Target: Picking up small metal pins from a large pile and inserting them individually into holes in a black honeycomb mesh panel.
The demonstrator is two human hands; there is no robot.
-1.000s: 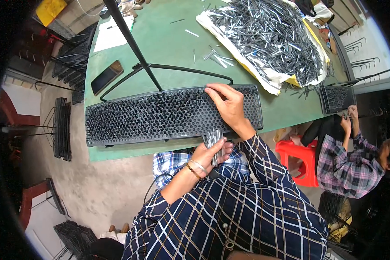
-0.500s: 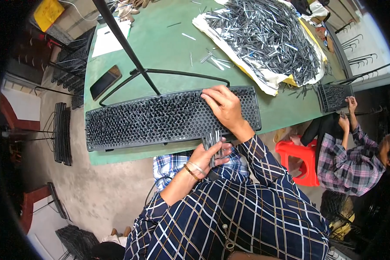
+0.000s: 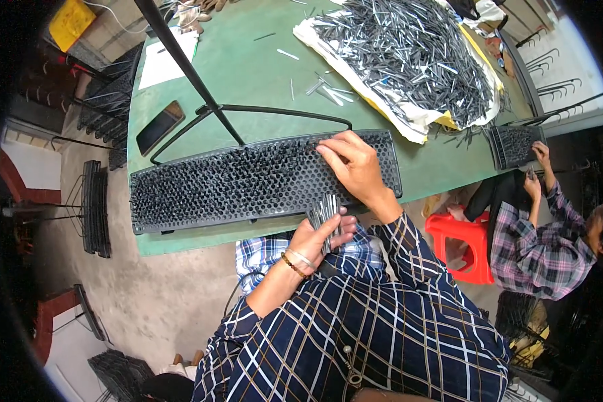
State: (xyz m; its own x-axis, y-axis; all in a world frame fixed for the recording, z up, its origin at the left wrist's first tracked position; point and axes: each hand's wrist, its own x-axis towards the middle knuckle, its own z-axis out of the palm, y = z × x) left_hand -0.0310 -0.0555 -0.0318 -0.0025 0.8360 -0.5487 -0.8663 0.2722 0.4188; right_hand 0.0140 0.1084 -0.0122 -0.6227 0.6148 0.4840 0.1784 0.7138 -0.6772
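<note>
A long black perforated panel [image 3: 386,175] lies along the near edge of the green table. Short dark pieces stand in the holes over its left and middle parts, while the holes at the right end are bare. My left hand [image 3: 308,240], palm up just below the panel's front edge, holds a bundle of thin dark strips [image 3: 325,213]. Over the panel's right half, my right hand [image 3: 357,166] has its thumb and fingers pinched together close to the far rim, beside the filled holes. Whatever sits in that pinch is too small to make out.
A heap of dark strips [image 3: 409,63] fills a white and yellow sack [image 3: 414,132] at the far right. A black metal rod frame [image 3: 211,104] rises behind the panel. A phone [image 3: 159,128] and white paper [image 3: 167,63] lie left. Another person [image 3: 539,248] works at right near a red stool [image 3: 457,231].
My right hand has shifted slightly to the right and downward, its fingers still pinched at the panel. My left hand stays below the panel with the strips, which have tilted a little.
</note>
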